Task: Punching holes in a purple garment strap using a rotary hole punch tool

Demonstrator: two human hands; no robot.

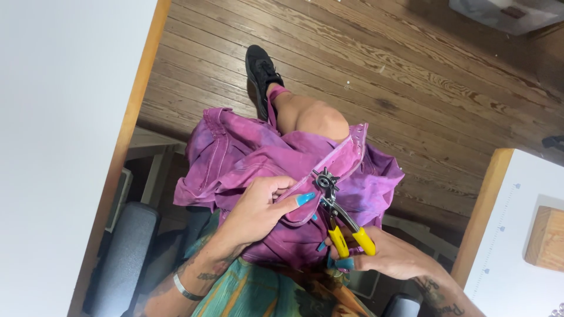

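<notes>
Looking down from the head cam, a purple garment (282,176) is seen draped over the lap at frame centre, w/ open wood floor (423,88) above and to the right. A white table edge (126,135) closes off the left side; a second white table (517,235) w/ a wood block (546,238) sits at lower right. The left hand (258,208) is pressed on the fabric, fingers curled, gripping a fold just beside the tool head. A rotary hole punch (338,214) w/ yellow handles is clenched in the right hand (393,258), its metal wheel set on the garment's hem at centre. The right fingertips are mostly hidden under the handles; the forearms are cut off at the bottom edge. A black shoe (261,70) is seen at upper centre.
</notes>
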